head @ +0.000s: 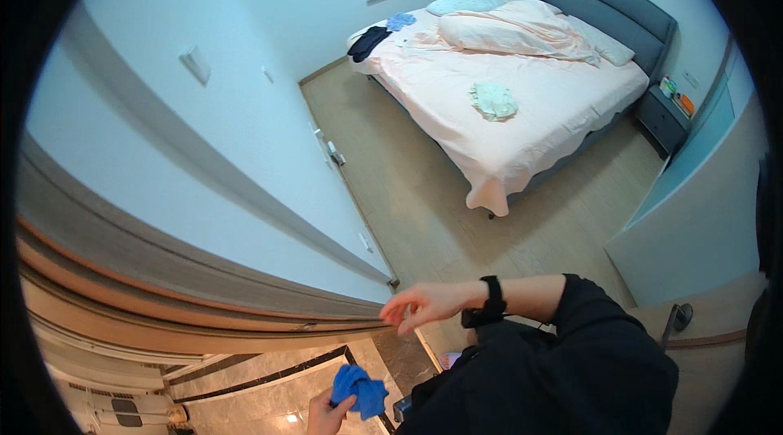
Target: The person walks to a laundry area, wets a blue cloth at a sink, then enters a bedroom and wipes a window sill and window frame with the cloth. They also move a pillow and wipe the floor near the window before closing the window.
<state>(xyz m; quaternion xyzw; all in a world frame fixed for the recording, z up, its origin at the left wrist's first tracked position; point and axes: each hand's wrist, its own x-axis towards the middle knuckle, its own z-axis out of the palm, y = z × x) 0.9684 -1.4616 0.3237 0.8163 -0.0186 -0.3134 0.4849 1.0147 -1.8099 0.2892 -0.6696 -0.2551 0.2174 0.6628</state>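
My left hand [330, 413] is at the bottom of the view, holding a crumpled blue cloth [359, 391] between thumb and fingers. My right hand [425, 306] reaches leftward across my body, with a black band [492, 300] on its wrist. Its fingers are loosely bent at the edge of the wooden door frame [293, 326]; whether they press on it I cannot tell. Nothing shows in that hand. A dark short sleeve covers the upper right arm.
Ahead stands a bed [428, 98] with pink bedding, a green folded cloth [493, 101] and dark clothing [369, 43] on it. A grey nightstand [662, 120] is beside it. A door handle [678, 320] is at right. Marble tiles [269, 401] cover the floor below left.
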